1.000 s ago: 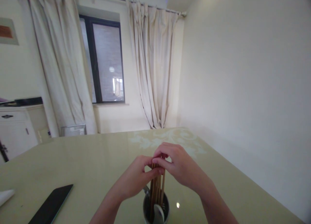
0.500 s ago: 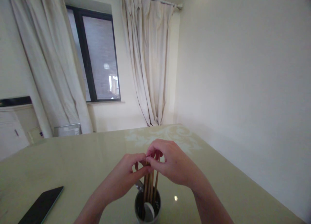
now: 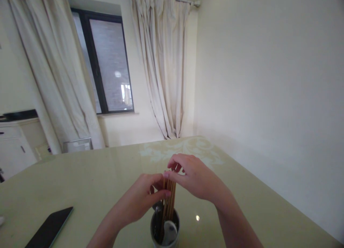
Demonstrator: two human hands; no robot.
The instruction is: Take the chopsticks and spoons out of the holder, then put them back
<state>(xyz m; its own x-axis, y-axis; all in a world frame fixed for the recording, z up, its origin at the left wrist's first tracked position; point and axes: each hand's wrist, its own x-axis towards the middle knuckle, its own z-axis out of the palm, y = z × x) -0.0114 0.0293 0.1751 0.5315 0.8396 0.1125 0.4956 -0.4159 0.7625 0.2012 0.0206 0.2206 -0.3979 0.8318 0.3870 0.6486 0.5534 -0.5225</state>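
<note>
Several brown chopsticks (image 3: 169, 199) stand upright in a round cup (image 3: 153, 228) at the bottom centre. A pale, rounded spoon-like piece (image 3: 170, 233) and a shiny metal utensil (image 3: 158, 207) share the cup with them. My left hand (image 3: 145, 194) comes from the left, thumb and fingers closed around the upper part of the chopsticks. From the right, my right hand (image 3: 192, 174) touches their top ends, its thumb and curled fingers about the tips. How many sticks each hand grips is hidden by the fingers.
A dark phone-like slab (image 3: 51, 226) lies at the left of the glossy greenish table (image 3: 107, 169). A white wall (image 3: 268, 97) runs along the table's right side. Curtains (image 3: 166, 61) and a window (image 3: 110, 61) are behind; a white cabinet (image 3: 16, 144) stands at far left.
The chopsticks have come closer together into a tighter bundle. My right hand has shifted slightly right at their tips, and my left thumb sits a bit lower. The view has moved slightly.
</note>
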